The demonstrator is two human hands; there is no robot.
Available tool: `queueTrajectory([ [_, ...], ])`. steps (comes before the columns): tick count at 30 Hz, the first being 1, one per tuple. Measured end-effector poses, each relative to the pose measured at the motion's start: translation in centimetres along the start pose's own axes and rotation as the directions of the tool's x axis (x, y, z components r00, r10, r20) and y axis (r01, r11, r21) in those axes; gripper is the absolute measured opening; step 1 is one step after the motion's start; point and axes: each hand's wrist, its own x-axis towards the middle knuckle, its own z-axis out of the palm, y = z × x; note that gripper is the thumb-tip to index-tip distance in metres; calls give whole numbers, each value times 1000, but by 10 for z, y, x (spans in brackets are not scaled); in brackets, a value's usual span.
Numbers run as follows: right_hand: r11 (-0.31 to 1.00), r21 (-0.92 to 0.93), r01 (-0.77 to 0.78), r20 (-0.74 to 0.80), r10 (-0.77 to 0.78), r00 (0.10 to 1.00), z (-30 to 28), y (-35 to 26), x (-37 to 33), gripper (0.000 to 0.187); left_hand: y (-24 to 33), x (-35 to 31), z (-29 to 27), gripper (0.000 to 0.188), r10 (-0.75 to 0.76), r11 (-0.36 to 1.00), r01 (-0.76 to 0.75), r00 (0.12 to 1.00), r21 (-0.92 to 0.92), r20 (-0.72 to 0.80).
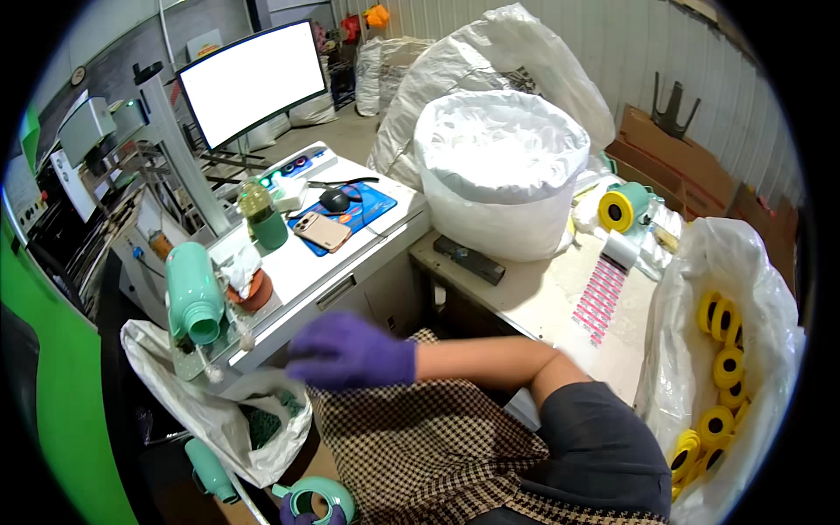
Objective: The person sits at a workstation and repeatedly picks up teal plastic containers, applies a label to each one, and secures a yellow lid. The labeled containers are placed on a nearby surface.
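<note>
My right hand (354,352), in a purple glove, is stretched across my lap toward the left; motion blurs its fingers, and I see nothing plainly held in it. At the lower edge, my gloved left hand (302,516) grips a teal plastic jug-like body (337,492) with a round opening facing up; much of both is cut off by the frame. Another teal jug-shaped body (194,293) stands at the table's left corner, its round mouth pointing toward me. A teal cylinder-like piece (210,471) is low on the left, beside an open white sack (166,376) holding dark green bits.
Ahead are a lit monitor (254,83), a phone (322,231), a mouse (334,200) and a green bottle (264,219). A big white sack (499,210) stands right of centre, near a pink label strip (599,302). Yellow round parts (728,367) fill a clear bag (691,289).
</note>
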Motion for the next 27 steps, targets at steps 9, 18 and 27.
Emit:
queueTrajectory([
  [9,329,-910,-253,70,722,689,-291,222,-4,35,18,50,21,38,319,946,-322,945,41,75],
  [18,370,-626,-686,-201,774,600,-342,219,-19,22,27,48,23,40,253,966,-255,966,34,49],
  [27,777,138,-614,393,526,754,-115,-31,-27,32,10,50,37,57,129,991,-129,992,-39,4],
])
